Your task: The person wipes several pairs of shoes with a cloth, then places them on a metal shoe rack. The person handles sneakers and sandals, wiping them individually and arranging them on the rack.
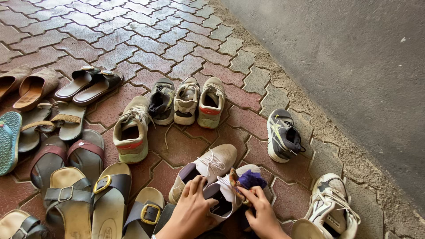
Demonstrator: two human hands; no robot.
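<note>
My left hand (191, 209) rests on the opening of a white lace-up sneaker (228, 188) at the bottom centre. My right hand (261, 211) pinches a crumpled purple and patterned cloth (246, 180) against the sneaker's tongue. A matching beige sneaker (206, 170) lies just to the left, touching it.
Many shoes lie on the red paver floor (146, 40): a grey sneaker (281, 135) to the right, a white sneaker (330, 206) bottom right, beige and dark sneakers (186, 101) in the middle, sandals and slippers (66, 177) on the left. A grey wall (354, 66) runs along the right.
</note>
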